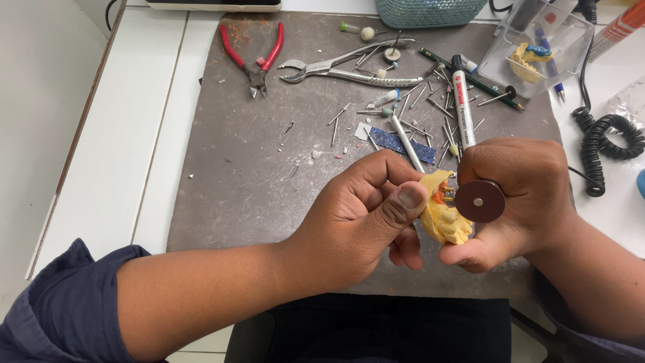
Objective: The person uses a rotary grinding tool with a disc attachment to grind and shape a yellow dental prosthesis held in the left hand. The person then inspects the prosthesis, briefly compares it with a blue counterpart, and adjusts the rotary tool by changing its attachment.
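Plaster dental cast [443, 218] pinched in left hand [366, 212]; right hand [521, 202] grips rotary disc tool [480, 200] just beside cast; brittle, hold by base

Both forearms reach in from below; the left hand [363, 208] pinches with thumb extended (nail up), the right hand [521, 198] curled closed.

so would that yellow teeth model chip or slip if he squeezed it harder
The yellow teeth model looks like hard plaster, so probably stiff and brittle; its thin tooth edges could chip. The left hand pinches it between thumb and fingers, and the matte, bumpy surface likely resists slipping.
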Demonstrator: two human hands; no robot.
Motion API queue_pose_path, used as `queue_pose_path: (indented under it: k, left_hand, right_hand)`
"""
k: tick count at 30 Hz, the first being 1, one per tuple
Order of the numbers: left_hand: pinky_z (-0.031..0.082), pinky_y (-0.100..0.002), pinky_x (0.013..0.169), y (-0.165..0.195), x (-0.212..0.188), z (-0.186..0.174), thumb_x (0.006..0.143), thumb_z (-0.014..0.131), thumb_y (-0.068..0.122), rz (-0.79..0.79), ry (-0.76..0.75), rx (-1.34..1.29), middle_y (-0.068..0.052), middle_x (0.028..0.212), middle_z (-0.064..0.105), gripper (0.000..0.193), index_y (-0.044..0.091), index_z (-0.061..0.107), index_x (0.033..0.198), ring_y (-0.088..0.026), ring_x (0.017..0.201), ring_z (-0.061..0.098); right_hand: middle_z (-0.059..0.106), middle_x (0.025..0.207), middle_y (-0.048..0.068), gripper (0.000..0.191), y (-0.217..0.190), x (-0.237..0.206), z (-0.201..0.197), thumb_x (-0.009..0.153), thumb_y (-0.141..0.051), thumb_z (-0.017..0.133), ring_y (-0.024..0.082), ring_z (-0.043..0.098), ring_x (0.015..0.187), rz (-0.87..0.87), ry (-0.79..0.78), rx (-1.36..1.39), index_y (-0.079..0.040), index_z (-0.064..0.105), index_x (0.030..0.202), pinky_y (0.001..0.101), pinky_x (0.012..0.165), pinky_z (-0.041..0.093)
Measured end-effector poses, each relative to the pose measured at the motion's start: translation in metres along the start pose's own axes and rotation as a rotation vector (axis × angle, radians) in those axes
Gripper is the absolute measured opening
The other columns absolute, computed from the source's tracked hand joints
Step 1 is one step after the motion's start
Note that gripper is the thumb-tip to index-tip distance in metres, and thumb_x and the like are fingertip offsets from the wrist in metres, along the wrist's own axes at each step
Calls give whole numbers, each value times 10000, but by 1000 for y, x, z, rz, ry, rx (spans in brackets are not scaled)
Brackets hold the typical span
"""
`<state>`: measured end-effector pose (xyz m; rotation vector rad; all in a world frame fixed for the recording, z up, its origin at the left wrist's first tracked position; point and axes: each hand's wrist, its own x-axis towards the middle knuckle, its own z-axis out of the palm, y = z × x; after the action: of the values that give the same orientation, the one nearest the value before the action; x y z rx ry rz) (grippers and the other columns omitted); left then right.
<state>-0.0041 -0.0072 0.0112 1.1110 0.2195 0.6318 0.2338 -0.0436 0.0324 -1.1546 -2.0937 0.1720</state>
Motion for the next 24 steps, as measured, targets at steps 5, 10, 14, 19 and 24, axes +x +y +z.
queue_pose_path:
  k: [5, 10, 14, 19, 24]
  left_hand:
    - [551, -221, 645, 1, 0, -2, 1121, 524, 357, 18, -31, 27, -104, 1018, 682, 344, 23, 508, 1206, -105, 759, 687]
    - [552, -222, 643, 0, 0, -1, 1118, 520, 350, 11, -29, 26, -104, 1017, 681, 336, 26, 504, 1205, -105, 754, 687]
    - [550, -223, 641, 0, 0, -1, 1117, 523, 353, 8, -26, 24, -100, 1019, 676, 338, 28, 504, 1208, -104, 751, 683]
    - [545, -221, 636, 0, 0, -1, 1112, 517, 367, 10, -32, 23, -93, 1022, 675, 343, 37, 503, 1207, -102, 749, 682]
    - [547, -221, 641, 0, 0, -1, 1114, 519, 375, 12, -29, 39, -93, 1016, 678, 348, 40, 506, 1207, -102, 747, 679]
  right_hand:
    - [467, 540, 26, 699, 0, 1, 0, 553, -716, 781, 147, 498, 464, -3, 3, -7, -69, 521, 610, 300, 458, 345]
    - [464, 530, 21, 688, -1, 1, 1, 555, -708, 787, 144, 497, 458, -6, 9, 9, -80, 511, 598, 297, 456, 344]
    - [457, 533, 25, 688, -1, 1, 1, 559, -701, 786, 149, 494, 463, -12, 11, 7, -74, 505, 601, 300, 459, 342]
    - [462, 539, 22, 692, 0, -1, 1, 577, -711, 781, 147, 499, 469, -14, 9, 5, -75, 511, 609, 298, 465, 350]
    - [468, 537, 6, 708, 1, -1, 2, 597, -749, 779, 132, 501, 463, 3, 17, 29, -92, 516, 611, 285, 455, 343]
